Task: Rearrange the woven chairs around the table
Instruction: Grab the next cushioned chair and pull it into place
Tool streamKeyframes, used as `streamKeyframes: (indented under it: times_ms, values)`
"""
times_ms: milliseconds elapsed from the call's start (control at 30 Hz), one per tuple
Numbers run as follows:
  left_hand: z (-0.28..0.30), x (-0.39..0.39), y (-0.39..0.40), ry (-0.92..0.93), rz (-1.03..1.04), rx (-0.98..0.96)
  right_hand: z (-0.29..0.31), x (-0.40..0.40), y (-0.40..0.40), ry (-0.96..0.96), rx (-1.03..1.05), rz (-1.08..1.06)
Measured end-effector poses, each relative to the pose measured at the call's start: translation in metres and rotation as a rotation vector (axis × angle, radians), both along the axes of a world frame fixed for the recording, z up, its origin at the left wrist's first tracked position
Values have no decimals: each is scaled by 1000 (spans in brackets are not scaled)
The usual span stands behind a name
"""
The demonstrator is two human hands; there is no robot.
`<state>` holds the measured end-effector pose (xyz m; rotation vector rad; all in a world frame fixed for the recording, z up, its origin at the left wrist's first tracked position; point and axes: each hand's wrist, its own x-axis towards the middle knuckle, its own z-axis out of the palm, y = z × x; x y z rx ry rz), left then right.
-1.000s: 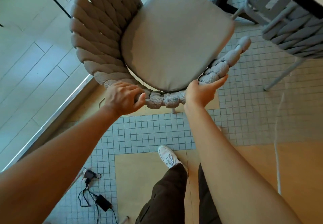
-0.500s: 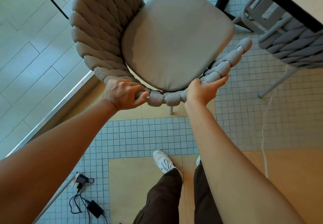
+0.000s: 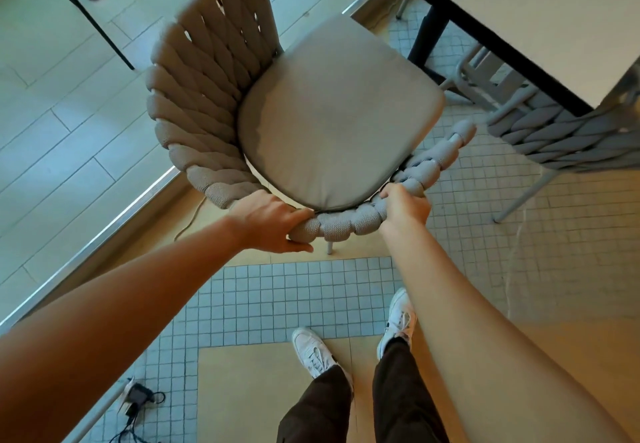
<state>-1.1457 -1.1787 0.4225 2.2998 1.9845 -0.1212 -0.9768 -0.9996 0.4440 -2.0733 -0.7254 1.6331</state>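
A beige woven chair [image 3: 197, 110] with a grey seat cushion [image 3: 332, 120] fills the middle of the head view, its open front turned toward the table [image 3: 540, 17] at the upper right. My left hand [image 3: 273, 223] grips the woven rim at the near edge. My right hand [image 3: 405, 205] grips the same rim a little to the right. A second woven chair [image 3: 561, 141] stands tucked under the table's corner at the right.
A black table leg [image 3: 427, 37] rises just behind the cushion. A metal floor strip [image 3: 104, 235] divides planks from small tiles. A charger with cables [image 3: 138, 399] lies at the lower left. My feet in white shoes [image 3: 313, 352] stand behind the chair.
The chair has shifted toward the table, whose top now shows far more at the upper right. My right fingers have curled round the rim. My feet have stepped forward.
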Motion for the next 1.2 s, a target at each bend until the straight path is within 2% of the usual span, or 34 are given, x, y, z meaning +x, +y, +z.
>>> streamKeyframes:
  times_ms: [167,467,500,533,600,633,667,700,767,933,1200]
  values:
    - [-4,-5,12,-34,23,-11,-5,-3,10,8,26,12]
    - [1,2,18,49,92,-25,-5,1,12,23,82,17]
    - [1,3,18,58,98,-40,-6,2,10,-68,166,110]
    - [1,4,18,63,108,-56,-6,4,6,-210,312,297]
    - [1,7,18,73,132,-86,-9,14,-2,-509,811,760]
    - [1,8,19,77,143,-95,-11,19,-2,-545,1071,993]
    - [1,9,19,78,155,-99,-14,24,-1,-495,1269,1221]
    - [1,9,20,76,166,-102,-17,28,0,-420,1396,1417]
    - [1,10,20,60,175,-102,-21,33,5,-335,1501,1661]
    - [0,8,21,54,175,-86,-23,24,18,-381,1658,1669]
    - [4,0,30,41,188,-143,-25,18,28,-377,1624,1662]
